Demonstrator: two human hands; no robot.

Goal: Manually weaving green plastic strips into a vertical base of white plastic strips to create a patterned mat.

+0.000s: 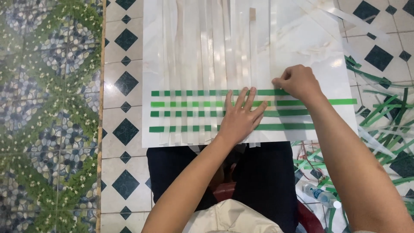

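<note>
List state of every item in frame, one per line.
left hand: flat, fingers spread, pressing on the woven strips
right hand: grip pinched on the top green strip
green strips: four, horizontal, woven through the white strips
white strips: vertical, side by side on the board
white board: flat on the floor
plastic bottle: lying on its side
loose green strips: scattered on tiles

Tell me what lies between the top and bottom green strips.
In the head view, two more green strips lie between the top strip and bottom strip, woven through white strips.
</note>
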